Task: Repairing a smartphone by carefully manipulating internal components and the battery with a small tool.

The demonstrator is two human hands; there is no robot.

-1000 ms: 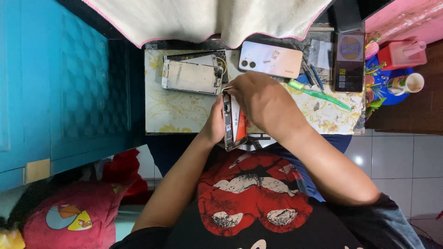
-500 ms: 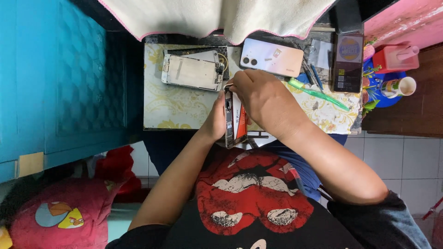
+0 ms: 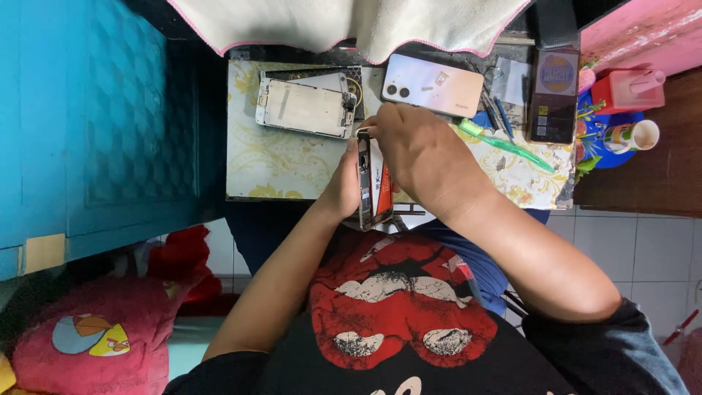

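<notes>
My left hand [image 3: 338, 189] holds an opened phone body [image 3: 373, 192] on its edge above the near side of the small table [image 3: 270, 161]; orange and dark inner parts show. My right hand [image 3: 423, 153] lies over the phone, fingertips pinched at its upper end. What they pinch is hidden. Just beyond the hands a detached pale screen panel [image 3: 303, 108] lies flat on the table.
A white phone [image 3: 431, 84] lies back-up at the far side, beside a green tool [image 3: 504, 145], a dark box [image 3: 553, 95], a red container [image 3: 625, 89] and a cup [image 3: 635, 135]. A towel [image 3: 351, 22] hangs above. A blue cabinet [image 3: 95, 124] stands to the left.
Both hands stay on the opened phone. My right fingertips have shifted slightly toward its upper end, and the view has moved a little.
</notes>
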